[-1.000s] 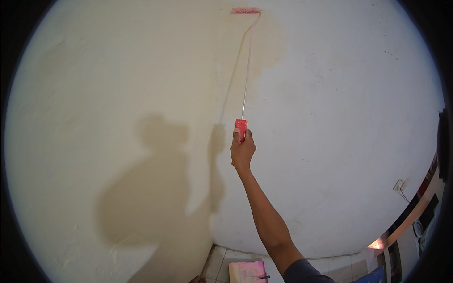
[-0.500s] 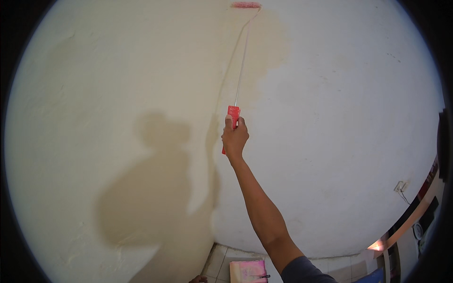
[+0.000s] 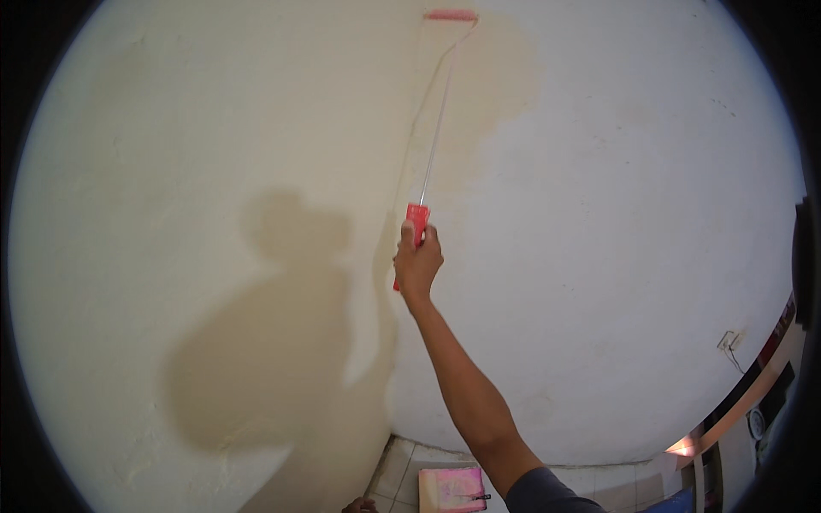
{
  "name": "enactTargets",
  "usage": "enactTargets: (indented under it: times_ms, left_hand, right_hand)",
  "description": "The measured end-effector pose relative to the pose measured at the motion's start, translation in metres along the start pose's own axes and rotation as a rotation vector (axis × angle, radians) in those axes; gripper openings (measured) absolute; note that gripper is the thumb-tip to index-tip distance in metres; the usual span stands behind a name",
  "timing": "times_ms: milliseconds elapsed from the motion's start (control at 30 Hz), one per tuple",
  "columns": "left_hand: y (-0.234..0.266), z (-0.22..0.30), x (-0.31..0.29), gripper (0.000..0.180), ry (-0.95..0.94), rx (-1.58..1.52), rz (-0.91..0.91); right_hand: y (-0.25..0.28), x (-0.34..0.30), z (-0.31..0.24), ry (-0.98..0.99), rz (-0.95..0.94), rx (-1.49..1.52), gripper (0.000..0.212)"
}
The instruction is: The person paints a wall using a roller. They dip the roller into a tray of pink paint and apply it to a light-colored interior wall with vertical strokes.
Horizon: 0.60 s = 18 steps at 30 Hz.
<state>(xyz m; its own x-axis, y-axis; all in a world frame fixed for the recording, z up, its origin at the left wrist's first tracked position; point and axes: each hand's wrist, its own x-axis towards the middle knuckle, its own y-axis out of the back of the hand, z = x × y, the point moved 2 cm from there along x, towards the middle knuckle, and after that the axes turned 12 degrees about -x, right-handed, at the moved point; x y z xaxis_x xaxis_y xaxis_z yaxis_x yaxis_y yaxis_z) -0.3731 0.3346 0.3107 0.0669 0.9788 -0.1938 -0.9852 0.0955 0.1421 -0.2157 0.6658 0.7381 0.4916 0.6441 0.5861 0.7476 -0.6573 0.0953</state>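
Observation:
My right hand (image 3: 418, 264) is wrapped around the red handle of a paint roller (image 3: 417, 217), thumb along its front. From the handle a long thin metal rod runs up to the pink roller sleeve (image 3: 451, 15), which lies crosswise near the wall corner at the top. Around the sleeve, a cream patch (image 3: 500, 85) covers part of the white right-hand wall (image 3: 599, 256). At the lower edge only a small part of what looks like my left hand (image 3: 360, 506) shows; its fingers cannot be made out.
A cream wall (image 3: 171, 171) meets the white wall at a corner, with my shadow on it. On the tiled floor stands a pink-stained paint tray or box (image 3: 449, 489) with a dark-handled tool across it. A socket with wires (image 3: 729, 341) sits low on the right wall.
My right hand has come slightly down and to the left. The roller sleeve sits a little lower and further right in the picture, still by the corner.

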Motion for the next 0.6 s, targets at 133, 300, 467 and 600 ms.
enactTargets:
  times_ms: [133,300,467,600]
  left_hand:
    - [0.005,0.007,0.002,0.024,0.019,-0.006,-0.003]
    - [0.004,0.004,-0.003,0.030,0.098,-0.048,-0.030]
    - [0.021,-0.003,-0.009,0.035,0.090,0.005,-0.092]
    - [0.035,0.003,-0.015,0.034,0.090,0.011,-0.100]
  right_hand:
    - [-0.008,-0.016,0.018,-0.025,-0.014,-0.048,0.032]
    - [0.008,-0.138,0.119,0.025,0.048,-0.112,0.029]
    - [0.053,-0.255,0.171,-0.058,0.056,-0.264,0.029]
    - [0.086,-0.306,0.184,-0.140,-0.010,-0.270,0.029]
